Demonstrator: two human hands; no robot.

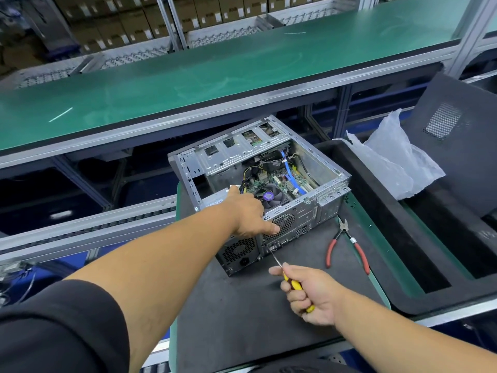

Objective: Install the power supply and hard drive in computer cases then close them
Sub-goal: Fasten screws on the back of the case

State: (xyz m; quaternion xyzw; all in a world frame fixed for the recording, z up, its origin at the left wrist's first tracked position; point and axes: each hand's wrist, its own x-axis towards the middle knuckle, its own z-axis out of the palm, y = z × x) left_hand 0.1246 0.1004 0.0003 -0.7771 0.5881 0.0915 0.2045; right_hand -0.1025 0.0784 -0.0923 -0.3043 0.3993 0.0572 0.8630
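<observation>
Two hands work: at 5 o'clock the right hand [309, 294] grips a yellow-handled screwdriver [291, 284], tip at the rear of the open computer case [258, 189] at centre. Left hand [248, 214] lies loosely on the power supply [215, 201]. Red-handled pliers [347, 244] lie at 3 o'clock.

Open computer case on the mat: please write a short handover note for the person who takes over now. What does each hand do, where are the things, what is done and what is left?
Left hand: rests on the rear top edge of the open grey metal computer case, fingers reaching inside, thumb by the round fan grille.
Right hand: grips the yellow-handled screwdriver, tip at the case's rear panel.
Red-handled pliers lie on the dark foam mat, right of the case.
Black side panel leans at far right, off the case.
Done: silver power supply box sits in the rear corner.
Left: its screws probably; hard drive not visible; close the case.
</observation>
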